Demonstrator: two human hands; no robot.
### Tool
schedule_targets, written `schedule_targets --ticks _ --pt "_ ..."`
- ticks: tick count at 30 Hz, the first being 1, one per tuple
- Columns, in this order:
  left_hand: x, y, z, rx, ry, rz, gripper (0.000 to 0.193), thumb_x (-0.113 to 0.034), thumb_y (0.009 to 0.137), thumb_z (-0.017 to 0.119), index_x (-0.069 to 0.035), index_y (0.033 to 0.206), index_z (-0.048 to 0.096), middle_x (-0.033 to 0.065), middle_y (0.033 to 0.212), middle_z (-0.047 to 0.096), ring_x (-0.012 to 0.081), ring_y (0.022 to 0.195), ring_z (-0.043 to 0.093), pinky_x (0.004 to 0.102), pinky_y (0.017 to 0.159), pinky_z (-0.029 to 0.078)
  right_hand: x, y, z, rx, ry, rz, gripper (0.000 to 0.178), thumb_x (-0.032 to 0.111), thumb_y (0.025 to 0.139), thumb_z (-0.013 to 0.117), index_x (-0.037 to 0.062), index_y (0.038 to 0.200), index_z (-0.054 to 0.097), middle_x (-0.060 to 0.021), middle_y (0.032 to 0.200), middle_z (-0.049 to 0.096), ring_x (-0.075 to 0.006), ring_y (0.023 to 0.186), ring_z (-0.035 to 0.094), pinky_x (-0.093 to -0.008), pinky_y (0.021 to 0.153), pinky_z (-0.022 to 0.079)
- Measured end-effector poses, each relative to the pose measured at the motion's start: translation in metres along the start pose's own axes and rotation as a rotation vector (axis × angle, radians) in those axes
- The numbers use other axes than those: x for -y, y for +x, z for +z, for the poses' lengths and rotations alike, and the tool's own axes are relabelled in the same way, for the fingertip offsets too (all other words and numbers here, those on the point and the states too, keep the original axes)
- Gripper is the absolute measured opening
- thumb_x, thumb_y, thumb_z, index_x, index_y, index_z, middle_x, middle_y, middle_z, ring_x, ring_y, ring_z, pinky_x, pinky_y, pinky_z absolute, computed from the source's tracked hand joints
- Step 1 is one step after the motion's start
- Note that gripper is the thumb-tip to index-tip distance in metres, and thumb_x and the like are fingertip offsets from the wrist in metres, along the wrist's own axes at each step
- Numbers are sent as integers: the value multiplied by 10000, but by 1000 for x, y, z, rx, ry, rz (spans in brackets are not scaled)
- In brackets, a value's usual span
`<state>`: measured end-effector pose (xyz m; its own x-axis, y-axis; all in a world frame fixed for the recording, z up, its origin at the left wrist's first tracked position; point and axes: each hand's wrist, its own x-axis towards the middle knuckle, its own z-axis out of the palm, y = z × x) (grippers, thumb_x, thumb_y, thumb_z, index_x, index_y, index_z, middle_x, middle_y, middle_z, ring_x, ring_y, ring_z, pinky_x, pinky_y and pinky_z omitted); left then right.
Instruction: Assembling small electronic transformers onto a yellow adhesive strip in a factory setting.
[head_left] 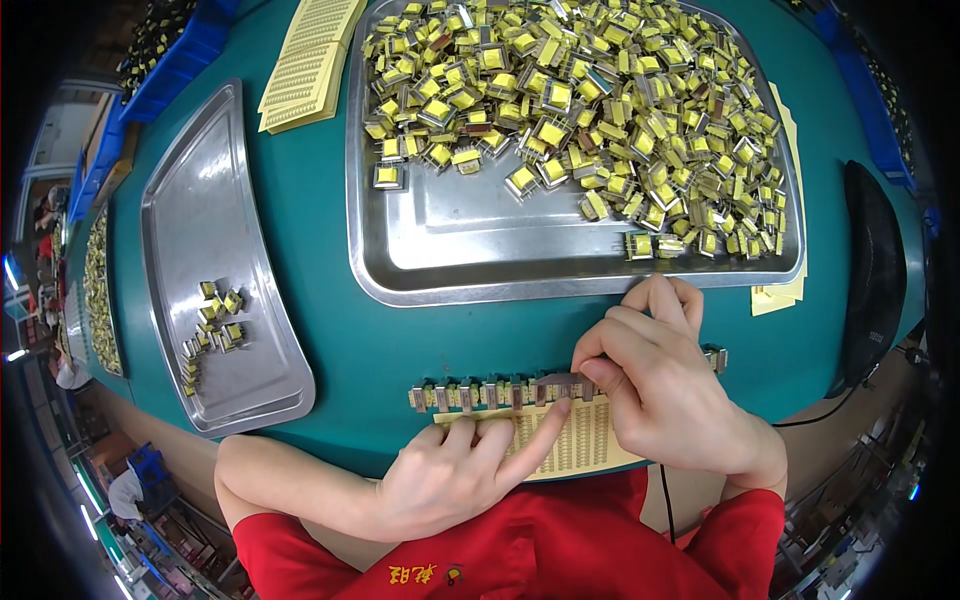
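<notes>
A row of small transformers (466, 395) with yellow tape and metal cores stands along the table in front of me. Over the near side of the row lies a yellow label sheet (580, 440). My left hand (450, 475) rests on this sheet, its index finger stretched out to the row and the other fingers bent, holding nothing visible. Above the row's right part, my right hand (665, 385) is closed in a pinch. A dark flat piece (557, 379) shows by its thumb and fingertips, on top of the transformers; its kind is unclear. Part of the row is hidden behind the right hand.
A large metal tray (430, 285) heaped with loose transformers stands ahead. At left, a smaller metal tray (265, 400) holds several more. Further yellow sheets (312, 60) lie at the back left and under the large tray's right side. A black object (872, 270) stands at far right.
</notes>
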<state>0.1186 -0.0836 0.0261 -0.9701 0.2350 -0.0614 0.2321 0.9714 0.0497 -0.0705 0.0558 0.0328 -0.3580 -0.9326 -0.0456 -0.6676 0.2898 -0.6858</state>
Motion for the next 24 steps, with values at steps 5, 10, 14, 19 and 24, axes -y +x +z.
schedule_targets --ticks 5,10,14,19,24 --pt "-2 3 0 0 2 6 680 -172 784 565 -154 1461 493 -4 770 423 75 563 460 199 468 382 -3 -3 -2 -26 4 9 108 -17 790 638 76 841 615 -29 797 587 -264 871 482 -389 902 321" --pt "0 0 0 -14 -27 -10 691 -162 777 581 -185 1462 490 -15 737 401 75 549 446 212 436 363 3 1 -10 -59 57 42 119 -25 786 630 75 851 620 -31 803 586 -255 875 487 -379 908 329" --pt "-2 -1 6 -81 40 38 734 -143 791 557 -237 1508 431 -14 711 339 78 520 394 198 426 337 2 -1 -15 -36 37 66 106 -17 787 637 73 838 620 -30 802 591 -255 872 485 -376 912 326" --pt "-5 1 4 -34 104 35 749 -125 802 549 -263 1524 405 -8 716 338 80 516 382 200 426 330 0 -1 -18 43 81 65 75 11 791 663 67 819 622 -21 790 594 -254 877 479 -373 942 315" --pt "0 3 3 -2 77 65 765 -116 801 545 -268 1534 389 -5 723 349 80 504 382 202 429 331 -1 -3 -15 39 58 61 70 25 795 673 66 824 624 -19 792 595 -251 884 477 -377 958 312"
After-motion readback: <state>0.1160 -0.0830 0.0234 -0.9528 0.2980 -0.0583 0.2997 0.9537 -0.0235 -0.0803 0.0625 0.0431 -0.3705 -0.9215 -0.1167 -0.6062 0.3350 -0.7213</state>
